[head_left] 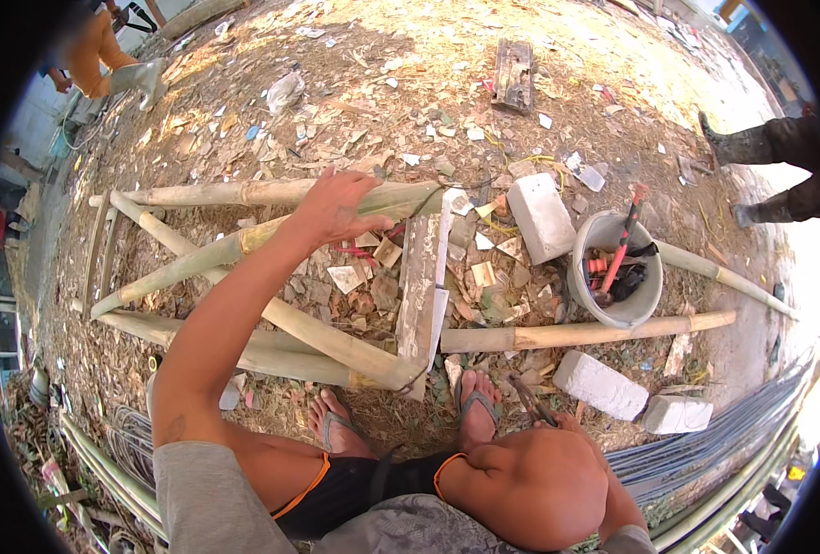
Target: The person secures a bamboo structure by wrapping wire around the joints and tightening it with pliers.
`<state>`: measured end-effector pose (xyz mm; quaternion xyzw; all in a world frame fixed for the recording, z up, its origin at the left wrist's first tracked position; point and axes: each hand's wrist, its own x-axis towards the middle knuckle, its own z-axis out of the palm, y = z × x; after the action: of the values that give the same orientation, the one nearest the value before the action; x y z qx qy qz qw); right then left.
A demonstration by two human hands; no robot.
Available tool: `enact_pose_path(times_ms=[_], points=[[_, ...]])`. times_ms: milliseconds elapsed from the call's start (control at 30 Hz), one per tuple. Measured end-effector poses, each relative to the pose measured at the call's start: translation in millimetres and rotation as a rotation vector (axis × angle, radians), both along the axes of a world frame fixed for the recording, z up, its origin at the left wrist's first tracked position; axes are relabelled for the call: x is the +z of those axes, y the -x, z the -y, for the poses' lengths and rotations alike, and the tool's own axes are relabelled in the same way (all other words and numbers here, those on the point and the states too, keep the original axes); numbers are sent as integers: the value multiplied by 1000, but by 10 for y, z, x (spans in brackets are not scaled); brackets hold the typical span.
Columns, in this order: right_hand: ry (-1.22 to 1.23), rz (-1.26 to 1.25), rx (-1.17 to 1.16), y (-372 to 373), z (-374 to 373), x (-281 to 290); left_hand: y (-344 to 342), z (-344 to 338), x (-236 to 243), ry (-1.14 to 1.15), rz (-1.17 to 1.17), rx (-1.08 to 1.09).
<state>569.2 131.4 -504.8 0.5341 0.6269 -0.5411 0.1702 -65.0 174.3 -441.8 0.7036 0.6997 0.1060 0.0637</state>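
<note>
My left hand (334, 208) reaches forward with its fingers spread and rests on a green-yellow bamboo pole (244, 242) of a frame of crossed bamboo poles (336, 342) lying on the ground. A grey wooden plank (422, 286) lies across the frame just right of that hand. My right hand (565, 427) is mostly hidden behind my right knee. It grips a dark pliers-like tool (526, 397) that points toward my sandalled right foot (476, 406).
A white bucket (648, 294) with a red-handled tool stands right of the plank. White blocks (541, 217) (599, 383) (676, 414) lie around it. Steel rods (705, 452) run along the lower right. Another person's boots (761, 143) stand at right, and a person in orange (96, 55) at top left.
</note>
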Motion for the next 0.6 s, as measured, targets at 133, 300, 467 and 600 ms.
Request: enact_pose_path(times_ms=[133, 300, 467, 600], points=[[-26, 46, 86, 485, -343, 614, -169, -325, -269, -40, 110, 89], [-231, 59, 246, 1032, -739, 1104, -262, -403, -636, -149, 185, 103], [-859, 32, 615, 1964, -1261, 1683, -274, -328, -636, -74, 212, 146], [-1170, 108, 798, 2668, -1754, 1862, -317, -383, -657, -64, 157, 175]])
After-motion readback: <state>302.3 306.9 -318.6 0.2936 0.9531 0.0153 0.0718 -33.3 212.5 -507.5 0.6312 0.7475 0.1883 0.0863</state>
